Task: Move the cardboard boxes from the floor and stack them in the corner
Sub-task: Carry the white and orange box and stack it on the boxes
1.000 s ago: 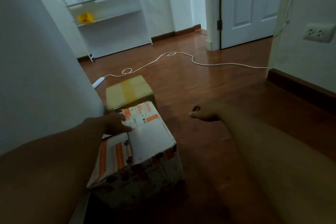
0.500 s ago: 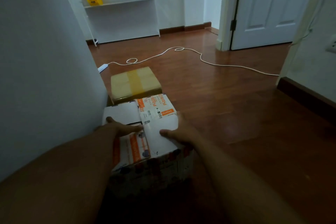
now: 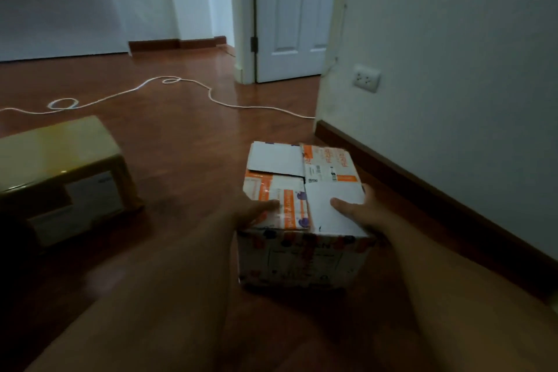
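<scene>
A white and orange cardboard box (image 3: 305,187) with a shipping label is in front of me, held between both hands above the wooden floor. My left hand (image 3: 252,211) grips its left side with the thumb on the top flap. My right hand (image 3: 359,213) grips the right side, thumb lying on the white flap. A second box, plain brown with tape across its top (image 3: 60,157), stands on the floor at the left, apart from the held one.
A white cable (image 3: 211,96) snakes across the wooden floor (image 3: 187,145) ahead. A wall with a dark skirting board (image 3: 422,184) and a socket (image 3: 366,78) runs along the right. A white door (image 3: 296,15) stands beyond.
My right hand came onto the white and orange box and both hands took hold of it. The box has swung away from the left wall and the brown box toward the right wall.
</scene>
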{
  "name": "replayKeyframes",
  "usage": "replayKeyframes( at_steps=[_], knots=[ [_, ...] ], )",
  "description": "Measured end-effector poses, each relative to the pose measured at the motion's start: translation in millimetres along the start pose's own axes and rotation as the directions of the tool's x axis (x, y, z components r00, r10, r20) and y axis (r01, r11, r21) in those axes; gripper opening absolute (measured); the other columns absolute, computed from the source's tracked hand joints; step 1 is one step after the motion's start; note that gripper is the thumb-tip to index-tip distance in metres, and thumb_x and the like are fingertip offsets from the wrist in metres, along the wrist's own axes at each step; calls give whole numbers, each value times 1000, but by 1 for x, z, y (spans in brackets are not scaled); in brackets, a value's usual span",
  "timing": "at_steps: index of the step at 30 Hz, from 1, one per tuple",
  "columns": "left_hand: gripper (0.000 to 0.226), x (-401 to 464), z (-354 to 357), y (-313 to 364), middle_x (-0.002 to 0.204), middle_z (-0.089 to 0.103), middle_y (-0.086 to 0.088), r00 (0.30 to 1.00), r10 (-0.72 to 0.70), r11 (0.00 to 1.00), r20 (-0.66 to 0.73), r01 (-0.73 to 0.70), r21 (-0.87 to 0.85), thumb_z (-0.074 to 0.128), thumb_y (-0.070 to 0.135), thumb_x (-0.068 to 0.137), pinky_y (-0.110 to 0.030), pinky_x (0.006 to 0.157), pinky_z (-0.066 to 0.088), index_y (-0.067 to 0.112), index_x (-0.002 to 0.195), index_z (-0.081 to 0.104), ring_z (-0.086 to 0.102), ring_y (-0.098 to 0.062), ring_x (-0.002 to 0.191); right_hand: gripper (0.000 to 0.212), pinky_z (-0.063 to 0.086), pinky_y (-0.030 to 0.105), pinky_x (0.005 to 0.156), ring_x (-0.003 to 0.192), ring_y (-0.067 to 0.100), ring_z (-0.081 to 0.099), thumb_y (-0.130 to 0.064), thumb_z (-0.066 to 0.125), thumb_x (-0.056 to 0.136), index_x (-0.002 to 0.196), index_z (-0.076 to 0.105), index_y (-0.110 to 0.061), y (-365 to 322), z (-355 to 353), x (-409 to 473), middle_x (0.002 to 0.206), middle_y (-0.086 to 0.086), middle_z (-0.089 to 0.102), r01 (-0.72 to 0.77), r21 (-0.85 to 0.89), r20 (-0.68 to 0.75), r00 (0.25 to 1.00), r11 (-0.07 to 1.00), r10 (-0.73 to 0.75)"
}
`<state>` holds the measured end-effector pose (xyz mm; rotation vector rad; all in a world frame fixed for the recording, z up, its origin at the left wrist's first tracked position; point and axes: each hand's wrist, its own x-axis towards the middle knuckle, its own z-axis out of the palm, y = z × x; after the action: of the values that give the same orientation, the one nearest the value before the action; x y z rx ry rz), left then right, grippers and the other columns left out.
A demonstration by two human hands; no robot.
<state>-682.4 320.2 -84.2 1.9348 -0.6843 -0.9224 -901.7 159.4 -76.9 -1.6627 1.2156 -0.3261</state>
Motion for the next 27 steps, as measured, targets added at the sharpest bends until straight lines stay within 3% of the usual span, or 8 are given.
replayKeyframes(
  at_steps=[3, 7, 11, 15, 17, 20, 23, 27],
  knots=[
    [26, -2, 68, 26, 105, 69, -4, 991, -23, 997, 130, 31, -66, 79, 24, 81, -22, 49, 51, 16, 99, 63, 62, -8, 74, 99, 43, 46, 100, 130, 35, 47, -38, 78, 81, 154, 15, -18, 40, -45, -23, 150, 13, 41, -82, 127, -210, 972, 989, 107],
    [41, -8, 135, 55, 101, 67, -2, 977, 101, 991, 186, -82, -109, 80, 31, 80, -25, 52, 51, 14, 112, 62, 63, -10, 75, 86, 46, 37, 86, 116, 30, 55, -39, 78, 80, 148, 31, -15, 75, -90, -55, 140, 11, 52, -124, 243, -375, 903, 962, 211],
    [38, -22, 173, 92, 100, 70, -3, 925, 287, 958, 248, -269, -103, 70, 42, 86, -21, 50, 49, 16, 113, 63, 65, -11, 70, 76, 54, 41, 92, 108, 24, 62, -41, 80, 76, 141, 46, -22, 86, -149, -81, 131, 6, 62, -71, 257, -452, 873, 964, 185],
    [33, -30, 189, 139, 101, 70, 10, 824, 533, 844, 192, -501, -194, 64, 61, 81, -39, 82, 55, 37, 102, 66, 68, -22, 97, 68, 52, 29, 79, 107, 16, 59, -38, 73, 85, 145, 45, -24, 60, -213, -120, 130, -6, 57, 63, 162, -567, 823, 985, 40],
    [43, -39, 198, 168, 110, 68, 9, 744, 631, 771, 217, -573, -278, 66, 58, 82, -38, 88, 52, 33, 117, 62, 65, -19, 106, 69, 43, 26, 85, 110, 12, 49, -37, 69, 90, 150, 39, -22, 47, -241, -142, 129, -10, 47, 136, 127, -649, 761, 983, -21],
    [81, -62, 211, 204, 130, 52, 7, 642, 699, 714, 314, -609, -344, 72, 48, 82, -35, 97, 47, 25, 148, 31, 55, -15, 117, 64, 46, 28, 86, 116, 17, 55, -48, 69, 86, 142, 53, -25, 41, -260, -173, 145, 0, 52, 196, 130, -783, 621, 972, -21],
    [91, -86, 224, 219, 132, 52, 4, 554, 751, 659, 360, -670, -343, 77, 46, 78, -26, 89, 50, 29, 150, 25, 55, -18, 120, 58, 55, 39, 92, 116, 24, 61, -58, 65, 83, 135, 60, -32, 43, -260, -206, 141, 3, 58, 208, 164, -888, 457, 964, 52],
    [93, -112, 243, 227, 136, 55, 2, 495, 784, 614, 376, -710, -345, 78, 58, 69, -42, 97, 53, 37, 146, 30, 59, -21, 119, 46, 47, 20, 66, 90, 11, 64, -48, 61, 89, 130, 65, -28, 48, -270, -239, 130, -1, 67, 241, 190, -956, 268, 952, 123]
  ],
)
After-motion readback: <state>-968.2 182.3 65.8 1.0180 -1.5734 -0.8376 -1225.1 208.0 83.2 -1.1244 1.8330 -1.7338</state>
